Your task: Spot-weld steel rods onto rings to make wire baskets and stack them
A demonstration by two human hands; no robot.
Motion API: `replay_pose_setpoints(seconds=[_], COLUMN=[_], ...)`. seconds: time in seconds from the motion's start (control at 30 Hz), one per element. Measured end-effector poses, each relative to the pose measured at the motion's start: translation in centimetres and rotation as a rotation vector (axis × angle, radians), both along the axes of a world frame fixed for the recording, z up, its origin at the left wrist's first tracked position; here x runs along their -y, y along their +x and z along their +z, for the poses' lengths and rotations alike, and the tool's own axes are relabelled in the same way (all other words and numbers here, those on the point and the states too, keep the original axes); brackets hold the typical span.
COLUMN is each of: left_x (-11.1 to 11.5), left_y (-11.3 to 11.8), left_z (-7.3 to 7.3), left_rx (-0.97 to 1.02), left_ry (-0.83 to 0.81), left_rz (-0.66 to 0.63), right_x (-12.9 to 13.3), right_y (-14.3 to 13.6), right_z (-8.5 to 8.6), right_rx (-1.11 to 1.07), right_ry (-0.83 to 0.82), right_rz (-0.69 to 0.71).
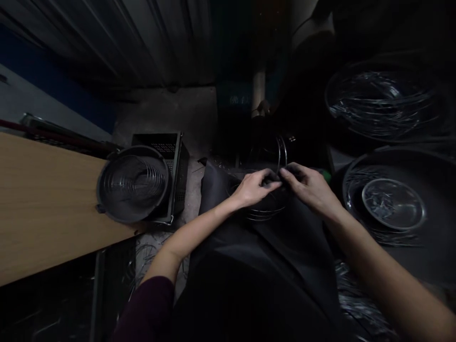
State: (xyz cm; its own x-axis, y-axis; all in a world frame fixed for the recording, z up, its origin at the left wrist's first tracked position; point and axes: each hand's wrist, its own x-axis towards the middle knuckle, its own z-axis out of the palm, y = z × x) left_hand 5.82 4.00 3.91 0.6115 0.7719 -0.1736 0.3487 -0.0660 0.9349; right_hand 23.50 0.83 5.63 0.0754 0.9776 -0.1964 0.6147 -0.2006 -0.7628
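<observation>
Thin metal wire rings (281, 151) curve up above my hands, and more wire arcs (265, 213) show below them over my dark apron (281, 251). My left hand (254, 186) is closed in a pinch, its fingertips meeting the wire near the middle. Close beside it, my right hand (308, 186) is also closed, thumb and fingers pressed together where the upper rings come down. The fingertips are dark, and the exact point of contact is hard to see in the dim light.
To the left, a round black basin (164, 209) with several wire rings sits over a dark plastic crate (181, 156), beside a wooden board (53, 209). On the right, a large basin (440, 190) contains a small bowl (409, 211) of metal pieces. Wire fills another basin (384, 102) behind.
</observation>
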Motion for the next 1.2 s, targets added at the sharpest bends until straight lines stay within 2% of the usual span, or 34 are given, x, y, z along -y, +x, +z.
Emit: replay_pose_setpoints(seconds=[0.07,0.2,0.3,0.4,0.47,0.53,0.63,0.7,0.77,0.9,0.97,1.03,1.1,1.17,1.2], left_x=[-0.3,0.6,1.5,1.5,0.7,-0.5,-1.9,-1.7,-0.8,1.3,1.4,0.6,-0.8,-2.4,-3.1], left_y=[0.0,-2.5,-3.8,-3.9,-3.6,-2.9,-1.2,-0.3,-0.2,-2.0,-3.0,-3.6,-3.8,-4.0,-4.1], left_z=[0.0,-0.7,-0.9,-0.8,-0.3,0.7,2.5,3.6,4.7,7.2,8.7,10.1,10.7,10.2,9.4], left_rx=[0.124,0.309,0.327,0.276,0.238,0.253,0.418,0.507,0.500,0.325,0.219,0.166,0.161,0.145,0.114], left_ry=[-0.128,-0.230,-0.249,-0.217,-0.214,-0.279,-0.462,-0.508,-0.458,-0.342,-0.268,-0.115,0.088,0.269,0.343], left_rz=[0.016,0.108,0.187,0.150,0.114,0.130,0.222,0.281,0.280,0.042,-0.048,-0.010,0.115,0.190,0.187], right_x=[0.0,0.4,0.6,0.4,0.3,0.5,1.4,2.1,2.3,0.8,-0.3,-1.0,-1.1,-0.9,-0.8], right_y=[-0.2,-1.4,-2.0,-2.1,-2.4,-2.9,-3.3,-2.4,-0.4,4.2,5.1,4.9,3.9,3.0,2.6], right_z=[0.3,0.7,1.1,1.1,0.9,0.6,0.6,1.3,2.4,4.9,5.6,6.0,6.0,5.4,4.9], right_rx=[0.011,-0.022,-0.028,0.015,0.054,0.069,0.063,0.061,0.075,0.245,0.314,0.359,0.438,0.533,0.573], right_ry=[-0.009,-0.034,-0.018,0.051,0.116,0.190,0.244,0.220,0.238,0.503,0.572,0.590,0.614,0.641,0.637], right_rz=[0.010,0.041,0.093,0.167,0.233,0.299,0.410,0.526,0.558,0.314,0.367,0.463,0.454,0.381,0.344])
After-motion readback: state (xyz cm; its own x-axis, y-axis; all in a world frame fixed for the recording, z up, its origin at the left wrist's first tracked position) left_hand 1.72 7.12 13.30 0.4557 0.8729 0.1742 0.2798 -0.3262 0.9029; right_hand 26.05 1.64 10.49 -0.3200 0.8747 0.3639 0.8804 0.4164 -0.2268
